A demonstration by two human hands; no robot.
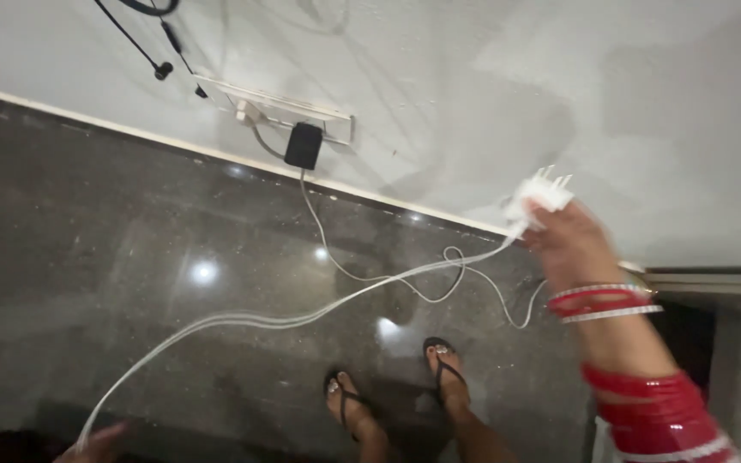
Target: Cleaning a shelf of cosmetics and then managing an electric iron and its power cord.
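Watching through the head camera, I judged the plugging-in not yet done: the white plug (540, 194) was up in the air near the wall, its pins pointing up and away from me, well apart from the white socket strip (274, 106) mounted low on the grey wall (490, 77). That strip already carried a black adapter (304, 146), whose thin white lead ran down and looped across the dark polished floor (130, 257). The right hand (569, 242), with red and white bangles on the wrist, was closed around the plug body, fingers wrapped and pressed on it so that only the pins and top edge showed. From the plug a white cable (302, 319) swept in a long blur down to the lower left corner, where the left hand (96, 443) sat at the frame edge; it seemed to hold the cable's far end, but too little of it showed for me to tell how its fingers were set. What was left, as I read it, was bringing the plug across to a free socket. My two sandalled feet (405, 386) stood on the floor below the cable.
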